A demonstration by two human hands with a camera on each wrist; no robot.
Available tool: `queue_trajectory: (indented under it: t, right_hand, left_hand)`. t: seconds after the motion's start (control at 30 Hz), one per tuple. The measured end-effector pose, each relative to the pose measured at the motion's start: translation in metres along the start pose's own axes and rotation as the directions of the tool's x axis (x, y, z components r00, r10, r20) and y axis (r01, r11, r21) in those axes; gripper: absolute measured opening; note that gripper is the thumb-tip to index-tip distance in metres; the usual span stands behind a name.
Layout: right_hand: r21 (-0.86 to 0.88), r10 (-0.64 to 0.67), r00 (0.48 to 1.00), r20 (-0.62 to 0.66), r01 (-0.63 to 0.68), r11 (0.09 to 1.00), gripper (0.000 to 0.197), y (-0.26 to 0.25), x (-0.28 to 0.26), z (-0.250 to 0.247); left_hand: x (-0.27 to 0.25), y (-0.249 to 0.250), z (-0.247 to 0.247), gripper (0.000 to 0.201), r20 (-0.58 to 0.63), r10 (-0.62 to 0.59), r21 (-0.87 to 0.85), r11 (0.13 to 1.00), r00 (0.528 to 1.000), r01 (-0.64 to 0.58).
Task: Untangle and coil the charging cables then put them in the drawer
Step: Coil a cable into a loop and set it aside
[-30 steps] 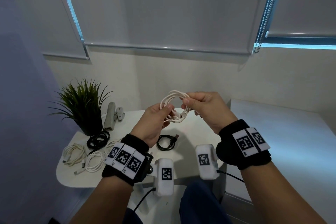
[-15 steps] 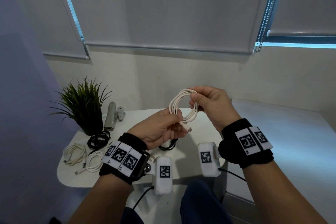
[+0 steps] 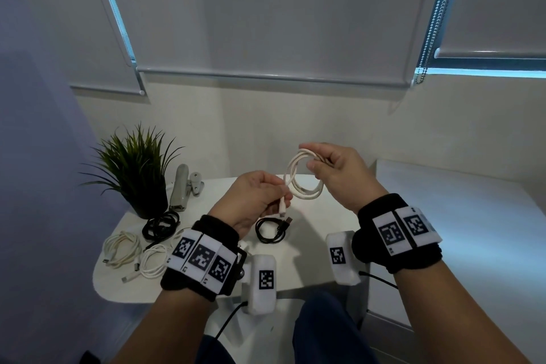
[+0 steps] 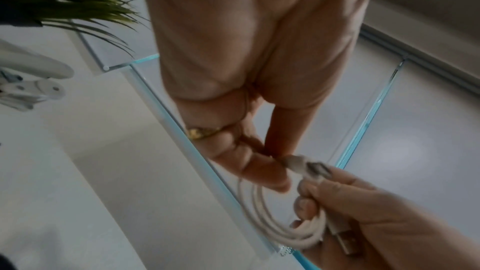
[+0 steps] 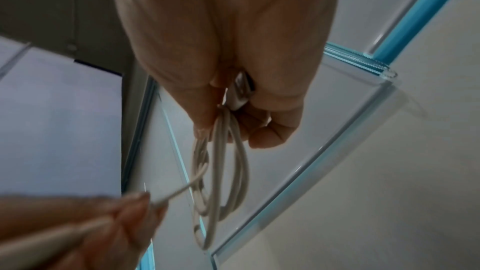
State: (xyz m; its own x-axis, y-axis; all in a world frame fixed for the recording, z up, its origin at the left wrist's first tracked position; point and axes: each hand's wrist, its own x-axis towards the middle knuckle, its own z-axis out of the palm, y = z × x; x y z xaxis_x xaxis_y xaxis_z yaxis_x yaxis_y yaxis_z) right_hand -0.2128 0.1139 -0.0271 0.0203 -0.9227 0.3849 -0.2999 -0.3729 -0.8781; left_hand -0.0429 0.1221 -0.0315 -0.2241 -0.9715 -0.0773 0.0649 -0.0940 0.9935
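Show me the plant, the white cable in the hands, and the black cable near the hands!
plant (image 3: 134, 168), head view, on its leaves.
white cable (image 3: 304, 193), head view, on the coil's lower loop.
black cable (image 3: 270, 230), head view, on its coil.

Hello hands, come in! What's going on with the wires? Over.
Right hand grips white cable coil, raised over table. Left hand pinches its loose plug end. Four cables on table; nothing in the way.

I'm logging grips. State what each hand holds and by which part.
Both hold the white cable. The right hand pinches the gathered loops at the coil's top; the left hand pinches the loose end just behind its connector.
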Motion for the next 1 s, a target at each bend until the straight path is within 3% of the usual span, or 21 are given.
queue_trajectory:
  t: [0.07,0.17,0.33,0.43,0.57,0.67,0.87,1.0]
  right_hand:
    - [-0.046,-0.004,1.000,0.025,0.005,0.999,0.033,0.001,0.000,0.003]
    - [0.024,0.012,1.000,-0.026,-0.012,1.000,0.030,0.000,0.000,0.003]
    - [0.181,0.081,0.990,-0.117,-0.059,0.982,0.030,0.001,-0.002,-0.004]
    - [0.217,0.107,0.989,-0.106,-0.082,0.973,0.025,-0.001,-0.003,-0.004]
    - [0.345,0.167,0.984,-0.063,-0.136,0.929,0.025,-0.008,-0.002,0.000]
    - [0.423,0.216,0.976,-0.022,-0.186,0.887,0.019,-0.014,-0.002,0.000]
    - [0.411,0.259,0.966,-0.014,-0.231,0.882,0.021,-0.017,0.000,0.002]
    - [0.451,0.237,0.971,0.044,-0.231,0.862,0.022,-0.015,-0.002,0.003]
  left_hand:
    - [-0.001,0.003,0.003,0.007,-0.007,0.033,-0.071,0.997,0.999,-0.033]
    - [-0.004,0.007,0.003,0.009,0.012,0.050,-0.122,0.991,0.999,-0.048]
    - [-0.005,0.009,-0.009,0.010,0.059,0.029,0.150,0.988,0.998,-0.038]
    - [-0.007,0.012,-0.018,0.013,0.091,0.059,0.305,0.949,0.994,-0.084]
    - [-0.010,0.011,-0.020,0.014,0.151,0.091,0.379,0.914,0.984,-0.142]
    - [-0.009,0.005,-0.021,0.015,0.167,0.088,0.335,0.932,0.982,-0.140]
    - [-0.006,-0.005,-0.017,0.018,0.146,0.140,0.070,0.986,0.979,-0.152]
    - [-0.002,-0.010,-0.014,0.020,0.080,0.183,-0.059,0.982,0.980,-0.179]
